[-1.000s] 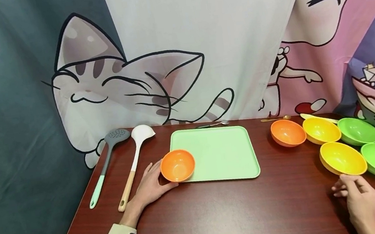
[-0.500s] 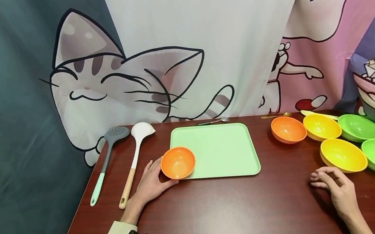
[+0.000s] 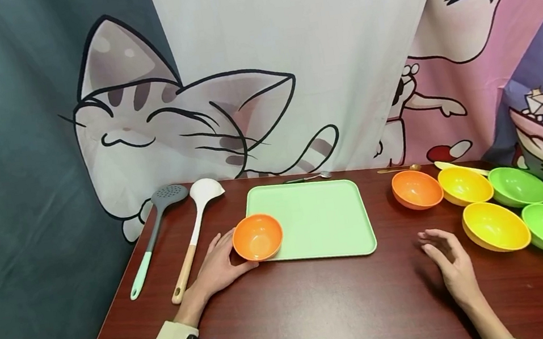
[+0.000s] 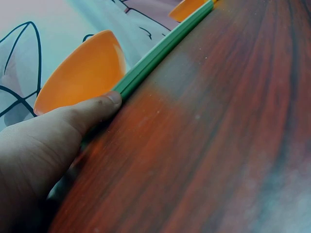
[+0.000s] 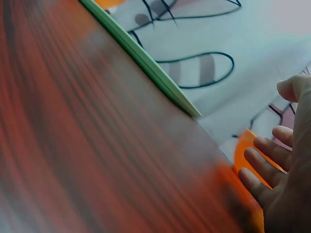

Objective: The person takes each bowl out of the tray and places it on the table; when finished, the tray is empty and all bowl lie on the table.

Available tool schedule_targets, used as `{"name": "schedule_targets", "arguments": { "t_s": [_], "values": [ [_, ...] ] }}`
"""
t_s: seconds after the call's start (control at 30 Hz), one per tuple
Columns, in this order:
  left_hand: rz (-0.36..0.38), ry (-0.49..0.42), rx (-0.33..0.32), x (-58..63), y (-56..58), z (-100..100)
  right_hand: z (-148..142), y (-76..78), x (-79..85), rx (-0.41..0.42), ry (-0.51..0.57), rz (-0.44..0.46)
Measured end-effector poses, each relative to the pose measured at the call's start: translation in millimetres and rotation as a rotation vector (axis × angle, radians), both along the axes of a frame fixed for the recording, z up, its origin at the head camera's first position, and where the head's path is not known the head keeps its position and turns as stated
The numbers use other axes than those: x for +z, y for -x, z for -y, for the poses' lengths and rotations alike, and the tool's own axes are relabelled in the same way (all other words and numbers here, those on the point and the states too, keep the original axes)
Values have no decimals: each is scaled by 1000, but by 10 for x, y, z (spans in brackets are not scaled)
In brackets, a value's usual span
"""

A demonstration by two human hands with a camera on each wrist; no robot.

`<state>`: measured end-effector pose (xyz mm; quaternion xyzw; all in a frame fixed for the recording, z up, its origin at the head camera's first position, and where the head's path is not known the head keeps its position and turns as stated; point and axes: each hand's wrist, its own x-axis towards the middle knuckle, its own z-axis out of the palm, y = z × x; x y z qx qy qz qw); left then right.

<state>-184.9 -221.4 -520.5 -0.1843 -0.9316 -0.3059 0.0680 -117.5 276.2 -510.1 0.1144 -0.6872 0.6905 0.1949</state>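
Note:
My left hand is around the left side of an orange bowl, thumb in front and fingers behind. That bowl sits on the left front corner of a light green tray. In the left wrist view the thumb lies against the bowl's lower side, its tip at the tray's edge. My right hand hovers over the table between the tray and the bowls on the right, fingers loosely bent and holding nothing. Nearest to it are a yellow bowl and a second orange bowl.
Another yellow bowl and two green bowls stand at the right. A grey slotted turner and a white ladle lie left. Behind the tray lies a small spoon, with a gold spoon farther right, before a printed curtain.
My right hand has moved left, away from the front yellow bowl, and its fingers have spread a little. The left hand and its orange bowl stay in place.

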Motion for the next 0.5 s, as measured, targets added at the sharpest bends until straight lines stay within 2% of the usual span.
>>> {"name": "schedule_targets", "arguments": {
  "t_s": [0.17,0.5],
  "values": [
    [4,0,-1,-4,0,-4,192,51,-12,5,-27,-2],
    [21,3,0,-9,12,6,479,185,23,92,-45,-8]
  ]
}}
